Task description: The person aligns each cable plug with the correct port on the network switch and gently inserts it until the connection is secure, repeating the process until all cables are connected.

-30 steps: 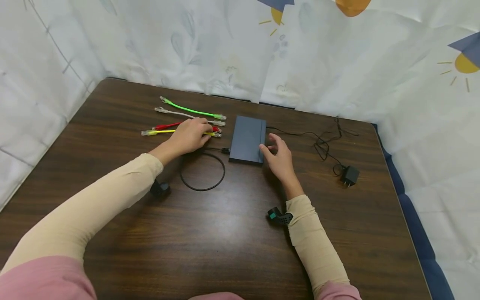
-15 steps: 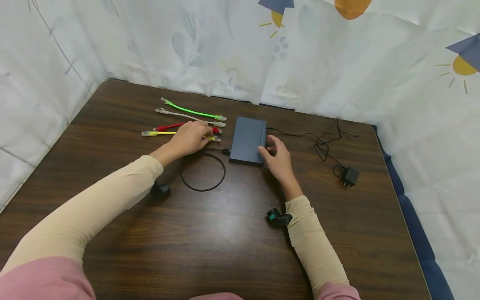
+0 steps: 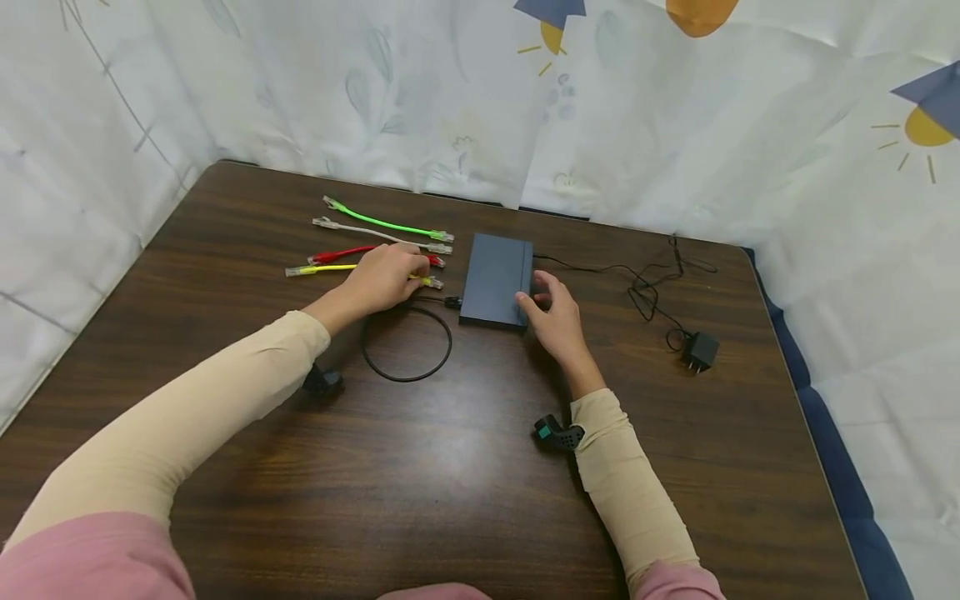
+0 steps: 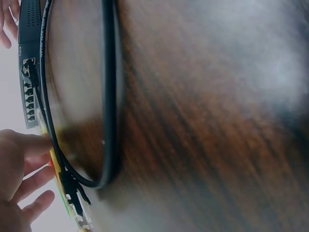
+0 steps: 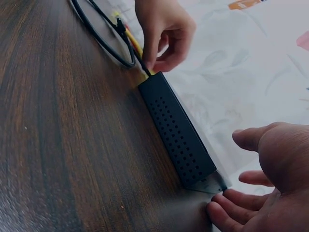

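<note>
The left hand [image 3: 381, 279] pinches the yellow cable [image 3: 336, 268] between its fingers, at nine o'clock from the box [image 3: 495, 279]; the right hand [image 3: 558, 318], fingers apart, sits at four o'clock. Apparently picking up; next calls for a clean lift.

A creased white curtain [image 3: 480, 92] with 2 yellow sun prints [image 3: 928, 128] is hanging behind the brown wood-grain surface [image 3: 450, 508].
</note>
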Demonstrator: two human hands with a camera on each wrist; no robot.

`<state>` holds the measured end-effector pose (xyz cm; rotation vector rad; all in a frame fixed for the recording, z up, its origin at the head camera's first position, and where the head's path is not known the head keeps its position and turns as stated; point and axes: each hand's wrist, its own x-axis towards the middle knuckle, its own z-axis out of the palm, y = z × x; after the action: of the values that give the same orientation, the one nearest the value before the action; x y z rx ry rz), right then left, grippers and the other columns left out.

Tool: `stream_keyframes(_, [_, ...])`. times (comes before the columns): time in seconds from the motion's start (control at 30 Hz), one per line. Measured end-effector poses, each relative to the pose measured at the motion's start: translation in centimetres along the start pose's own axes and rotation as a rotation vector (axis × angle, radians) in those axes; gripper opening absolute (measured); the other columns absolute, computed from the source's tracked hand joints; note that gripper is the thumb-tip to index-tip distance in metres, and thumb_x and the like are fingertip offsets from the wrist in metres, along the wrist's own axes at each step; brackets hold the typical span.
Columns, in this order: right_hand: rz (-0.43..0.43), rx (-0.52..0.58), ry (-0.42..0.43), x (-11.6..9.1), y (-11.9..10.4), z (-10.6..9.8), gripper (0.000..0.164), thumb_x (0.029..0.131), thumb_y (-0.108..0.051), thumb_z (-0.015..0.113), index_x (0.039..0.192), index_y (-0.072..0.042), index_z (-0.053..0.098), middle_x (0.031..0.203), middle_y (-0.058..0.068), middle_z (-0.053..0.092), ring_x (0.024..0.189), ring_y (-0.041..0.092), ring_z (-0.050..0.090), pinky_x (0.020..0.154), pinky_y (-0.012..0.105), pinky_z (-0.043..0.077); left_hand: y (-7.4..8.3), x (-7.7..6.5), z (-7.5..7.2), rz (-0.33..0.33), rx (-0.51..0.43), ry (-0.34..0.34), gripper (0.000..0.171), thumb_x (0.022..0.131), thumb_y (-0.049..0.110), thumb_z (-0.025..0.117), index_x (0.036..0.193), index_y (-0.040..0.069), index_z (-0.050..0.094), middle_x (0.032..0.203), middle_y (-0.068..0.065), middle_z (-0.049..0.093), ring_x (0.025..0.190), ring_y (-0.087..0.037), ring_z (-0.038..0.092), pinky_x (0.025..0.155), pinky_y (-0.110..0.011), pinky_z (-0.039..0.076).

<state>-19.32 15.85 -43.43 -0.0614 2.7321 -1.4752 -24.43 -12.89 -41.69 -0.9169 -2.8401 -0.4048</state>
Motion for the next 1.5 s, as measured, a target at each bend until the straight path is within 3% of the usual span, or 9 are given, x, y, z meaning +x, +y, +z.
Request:
stream_keyframes(0.3, [0.001,-0.01,-0.01,0.15,0.02,0.08,0.057,0.096,-0.036,0.058,0.145,-0.012,0.042,0.146,0.01,0.045,0.125,0.029,0.052,0.099,0.049,0.046,0.18,0.33,-0.24,-0.04,-0.029,-0.065,0.005,0.085,0.011,0.073,0.089,0.01,0.07,0.09,-0.008,0.072,0.083,-0.027,0.066,0.073,-0.044,0.054])
stream_keyframes(0.67, [0.003,-0.008,-0.02,0.16,0.01,-0.06,0.055,0.097,-0.035,0.057,0.144,-0.012,0.042,0.147,0.009,0.043,0.126,0.029,0.051,0.1,0.048,0.046,0.16,0.64,-0.6,-0.035,-0.023,-0.116,0.003,0.084,0.009,0.073,0.086,0.008,0.071,0.089,-0.007,0.071,0.085,-0.027,0.063,0.074,-0.043,0.053])
stream_keyframes(0.83, [0.014,-0.009,-0.023,0.16,0.09,-0.08,0.054,0.097,-0.036,0.057,0.144,-0.013,0.043,0.147,0.008,0.043,0.127,0.028,0.05,0.1,0.048,0.046,0.13,0.58,-0.61,-0.048,-0.063,-0.125,0.009,0.085,0.01,0.072,0.093,0.008,0.072,0.094,-0.008,0.072,0.086,-0.027,0.066,0.074,-0.044,0.054])
stream_keyframes(1.0, [0.02,-0.011,-0.021,0.14,0.22,-0.07,0.053,0.097,-0.037,0.056,0.143,-0.014,0.045,0.146,0.008,0.044,0.126,0.028,0.051,0.1,0.048,0.046,-0.11,0.51,-0.43,-0.015,-0.087,-0.134,0.021,0.086,0.009,0.072,0.106,0.005,0.074,0.102,-0.011,0.07,0.093,-0.028,0.067,0.079,-0.044,0.055])
stream_keyframes(1.2, [0.017,-0.018,-0.021,0.14,0.39,-0.06,0.052,0.097,-0.038,0.056,0.143,-0.014,0.045,0.145,0.007,0.045,0.127,0.028,0.051,0.1,0.048,0.046,-0.34,0.72,-0.36,0.022,-0.1,-0.133,0.018,0.085,0.009,0.073,0.102,0.003,0.076,0.096,-0.012,0.069,0.088,-0.027,0.066,0.079,-0.042,0.054])
stream_keyframes(1.5, [0.007,-0.006,-0.02,0.18,0.38,0.02,0.053,0.097,-0.036,0.056,0.143,-0.013,0.044,0.146,0.007,0.045,0.126,0.028,0.052,0.1,0.048,0.046,-0.23,0.91,-0.19,0.026,-0.095,-0.137,0.013,0.086,0.011,0.072,0.099,0.007,0.076,0.092,-0.008,0.066,0.085,-0.024,0.064,0.075,-0.041,0.053])
